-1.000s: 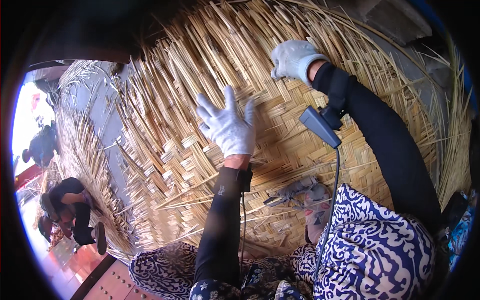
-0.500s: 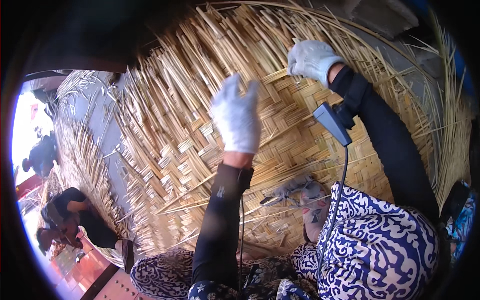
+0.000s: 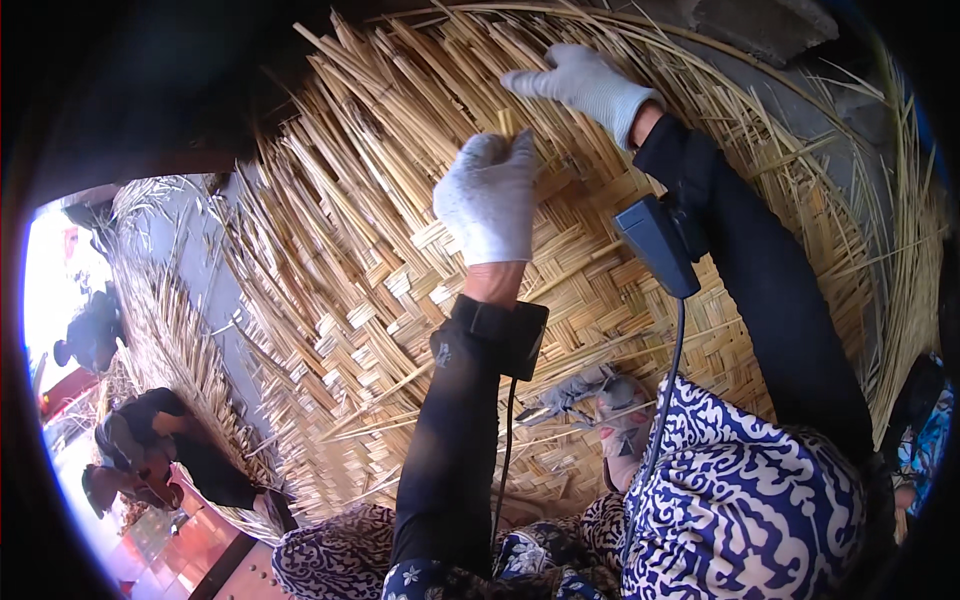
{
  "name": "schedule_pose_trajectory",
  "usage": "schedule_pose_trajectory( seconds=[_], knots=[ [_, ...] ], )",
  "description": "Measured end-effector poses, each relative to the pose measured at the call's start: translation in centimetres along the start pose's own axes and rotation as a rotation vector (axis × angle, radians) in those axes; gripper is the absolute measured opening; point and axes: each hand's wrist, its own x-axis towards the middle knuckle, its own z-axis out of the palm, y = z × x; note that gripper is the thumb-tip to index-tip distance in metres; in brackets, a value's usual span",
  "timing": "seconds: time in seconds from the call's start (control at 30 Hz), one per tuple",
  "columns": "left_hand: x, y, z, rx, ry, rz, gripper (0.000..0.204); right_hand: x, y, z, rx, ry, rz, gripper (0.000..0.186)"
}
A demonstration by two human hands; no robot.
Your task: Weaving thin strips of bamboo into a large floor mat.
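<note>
A large woven mat of pale reed strips (image 3: 380, 360) spreads in front of me, its loose strip ends fanning across the upper half. My gloved left hand (image 3: 483, 195) is closed around a short yellowish strip (image 3: 505, 120) just above the plaited part. Higher and to the right, my gloved right hand (image 3: 585, 85) is over the loose strips, index finger stretched out, fingers apart with nothing visible in them. Both forearms wear black sleeves and strapped devices, with a blue-grey box (image 3: 655, 250) on the right one.
Another mat with frayed ends (image 3: 180, 330) lies at left beside crouched co-workers (image 3: 140, 450) in dark clothes. Loose reeds (image 3: 905, 280) line the right edge, and a person's blue sleeve (image 3: 930, 410) shows there. Grey blocks (image 3: 760, 30) sit at top right. Below me is a grey-and-pink cloth item (image 3: 600, 405).
My left hand has moved up and right and closed on a strip. My right hand has moved up and left, with its index finger now stretched out.
</note>
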Motion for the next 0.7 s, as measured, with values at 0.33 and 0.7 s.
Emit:
schedule_pose_trajectory(
  seconds=[0.33,0.7],
  knots=[
    [2.0,-3.3,0.5,-0.09,-0.112,-0.305,0.025,-2.5,-3.2,-0.7,0.042,-0.114,-0.074,0.066],
    [-3.3,-3.6,-0.2,0.822,-0.249,0.309,0.039,-2.7,-4.4,0.0,-0.365,-0.22,-0.124,0.049]
  ],
)
